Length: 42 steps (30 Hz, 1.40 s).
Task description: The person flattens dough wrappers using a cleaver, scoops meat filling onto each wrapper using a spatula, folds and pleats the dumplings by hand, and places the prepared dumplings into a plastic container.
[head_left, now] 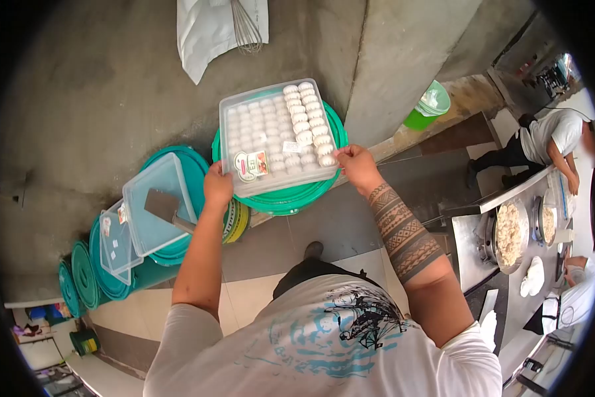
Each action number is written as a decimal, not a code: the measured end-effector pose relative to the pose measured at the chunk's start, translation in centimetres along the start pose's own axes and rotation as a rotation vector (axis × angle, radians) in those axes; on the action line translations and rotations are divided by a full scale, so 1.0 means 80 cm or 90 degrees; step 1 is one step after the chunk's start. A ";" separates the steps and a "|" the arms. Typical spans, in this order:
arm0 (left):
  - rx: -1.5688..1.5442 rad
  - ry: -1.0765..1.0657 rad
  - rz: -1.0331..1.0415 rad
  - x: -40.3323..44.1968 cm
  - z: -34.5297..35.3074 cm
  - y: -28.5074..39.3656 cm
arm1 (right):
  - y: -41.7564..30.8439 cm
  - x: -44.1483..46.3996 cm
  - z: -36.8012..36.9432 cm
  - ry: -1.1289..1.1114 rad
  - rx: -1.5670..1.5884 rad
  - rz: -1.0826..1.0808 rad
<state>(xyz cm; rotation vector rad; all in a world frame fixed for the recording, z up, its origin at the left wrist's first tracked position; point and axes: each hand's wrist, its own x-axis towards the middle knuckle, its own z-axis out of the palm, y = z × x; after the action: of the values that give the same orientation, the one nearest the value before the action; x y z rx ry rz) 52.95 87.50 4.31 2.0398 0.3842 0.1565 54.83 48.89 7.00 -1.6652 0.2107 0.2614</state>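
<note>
A clear plastic box [281, 178] with rows of round white pleated buns [301, 127] sits over a round green lid [291, 200]. The two right-hand rows show sharply. The rest look hazy, behind what seems to be translucent plastic. Labels, one a colourful sticker [252, 165], are stuck on the near side. My left hand [218, 185] is closed on the box's near left corner. At its near right corner, my right hand [358, 167] pinches the edge between thumb and fingers. Whether the box rests fully on the lid is hidden.
Several green-lidded drums [112, 255] line the wall to the left, with translucent lids and a flat scraper [160, 204] on them. A whisk [246, 30] lies on white material ahead. On the right are pans of food [509, 235], a green bucket [428, 106] and a co-worker [555, 139].
</note>
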 end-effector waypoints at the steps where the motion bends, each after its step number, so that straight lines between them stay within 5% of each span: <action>1: 0.003 0.011 0.035 -0.007 0.003 0.019 | 0.006 0.003 0.001 0.011 -0.013 -0.006; 2: 0.089 -0.013 0.013 -0.013 -0.004 0.039 | 0.013 0.005 -0.001 0.023 -0.026 -0.011; 5: -0.199 -0.007 -0.095 -0.027 -0.013 0.087 | 0.006 -0.005 0.003 0.026 0.186 0.101; 8: -0.240 -0.047 -0.074 -0.039 -0.029 0.103 | 0.002 -0.027 0.010 -0.010 0.434 0.114; 15: -0.297 -0.110 0.042 -0.151 -0.018 0.071 | 0.033 -0.182 -0.032 0.019 0.412 -0.038; 20: -0.339 -0.248 0.079 -0.242 0.051 0.163 | 0.054 -0.346 -0.117 0.150 0.446 -0.191; 27: -0.386 -0.639 0.203 -0.339 0.215 0.324 | 0.092 -0.541 -0.219 0.544 0.452 -0.357; 33: -0.364 -0.951 0.104 -0.528 0.411 0.406 | 0.141 -0.722 -0.339 0.861 0.380 -0.344; 42: -0.107 -1.051 -0.012 -0.749 0.682 0.432 | 0.297 -0.856 -0.530 0.939 0.505 -0.175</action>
<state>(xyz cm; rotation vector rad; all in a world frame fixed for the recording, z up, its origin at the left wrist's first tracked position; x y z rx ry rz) 18.41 6.76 11.44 1.3867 -0.6258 -1.3640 -15.55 3.08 8.79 -0.7769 1.0087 -1.1744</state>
